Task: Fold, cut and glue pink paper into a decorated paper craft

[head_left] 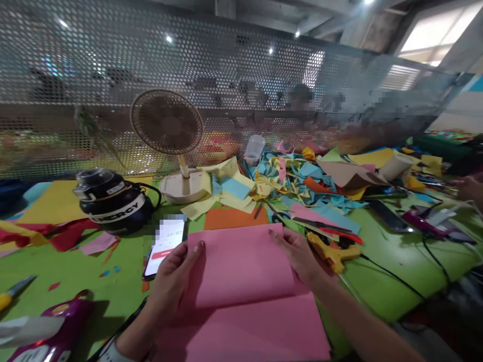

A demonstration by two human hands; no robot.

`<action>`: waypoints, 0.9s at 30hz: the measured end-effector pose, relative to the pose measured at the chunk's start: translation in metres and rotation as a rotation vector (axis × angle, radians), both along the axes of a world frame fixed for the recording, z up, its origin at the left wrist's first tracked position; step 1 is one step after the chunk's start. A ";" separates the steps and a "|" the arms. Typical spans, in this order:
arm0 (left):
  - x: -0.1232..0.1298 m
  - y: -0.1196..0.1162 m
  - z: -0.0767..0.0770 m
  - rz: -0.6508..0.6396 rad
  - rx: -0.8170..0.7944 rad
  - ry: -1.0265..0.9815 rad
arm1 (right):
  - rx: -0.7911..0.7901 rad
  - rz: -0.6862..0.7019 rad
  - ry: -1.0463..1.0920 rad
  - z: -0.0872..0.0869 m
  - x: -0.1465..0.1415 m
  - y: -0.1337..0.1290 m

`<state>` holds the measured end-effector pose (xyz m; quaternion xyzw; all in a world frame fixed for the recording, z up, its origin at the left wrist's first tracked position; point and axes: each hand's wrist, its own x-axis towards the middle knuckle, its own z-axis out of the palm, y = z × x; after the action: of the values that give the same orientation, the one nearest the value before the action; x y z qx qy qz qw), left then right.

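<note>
A pink sheet is curved up and over, its raised part lying above a lower pink portion near the front edge. My left hand pinches the left edge of the raised part, thumb on top. On the right side, my right hand grips the upper right corner between thumb and fingers. Beside my left hand lies a lit phone. A yellow glue gun rests just right of my right hand.
Behind are a fan, a black jug, a plastic cup and a heap of paper scraps. Purple devices and a craft knife lie left. A dark phone and cables lie right; another person's hand shows.
</note>
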<state>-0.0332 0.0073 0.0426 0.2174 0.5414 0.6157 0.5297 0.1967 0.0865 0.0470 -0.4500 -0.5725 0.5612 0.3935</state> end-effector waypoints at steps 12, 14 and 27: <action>0.003 -0.003 0.005 0.046 -0.054 0.036 | 0.029 -0.008 0.047 -0.012 0.001 0.005; 0.003 -0.003 0.006 0.046 -0.070 0.040 | 0.051 -0.010 0.037 -0.013 0.001 0.006; 0.006 -0.003 0.012 0.040 -0.106 0.018 | 0.070 -0.032 -0.013 -0.013 0.000 0.005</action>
<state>-0.0275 0.0041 0.0548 0.1836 0.5823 0.5946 0.5231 0.1971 0.0917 0.0345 -0.4488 -0.5871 0.5314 0.4142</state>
